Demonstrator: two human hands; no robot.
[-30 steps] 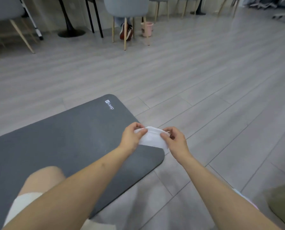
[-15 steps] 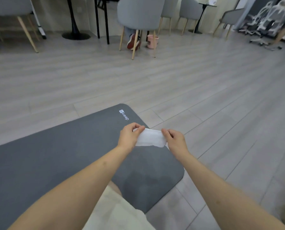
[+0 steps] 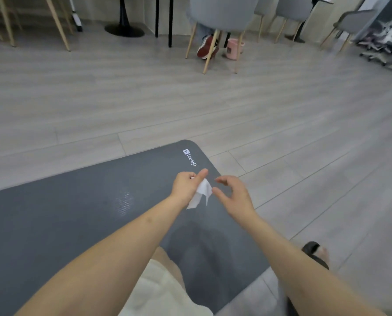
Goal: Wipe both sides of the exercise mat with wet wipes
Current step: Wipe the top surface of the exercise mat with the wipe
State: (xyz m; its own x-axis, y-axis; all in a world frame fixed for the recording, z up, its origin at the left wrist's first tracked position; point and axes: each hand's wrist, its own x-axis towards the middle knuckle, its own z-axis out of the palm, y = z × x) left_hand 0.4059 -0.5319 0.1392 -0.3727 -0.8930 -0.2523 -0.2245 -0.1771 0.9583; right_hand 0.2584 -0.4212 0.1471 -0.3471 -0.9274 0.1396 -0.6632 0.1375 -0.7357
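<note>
White wipe (image 3: 201, 193) gripped in left hand (image 3: 185, 185) | right hand (image 3: 233, 193) fingers loose, empty | mat (image 3: 76, 224) cut off left

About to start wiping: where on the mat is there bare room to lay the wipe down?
Bare mat stretches left of the left hand, past the shiny patch. Also bare between the keep logo and the hands. Crowded near you: knee and forearms cover it.

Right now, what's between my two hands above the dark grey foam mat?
In the head view, a crumpled white wet wipe hangs from the left hand, just short of the open right hand.
</note>
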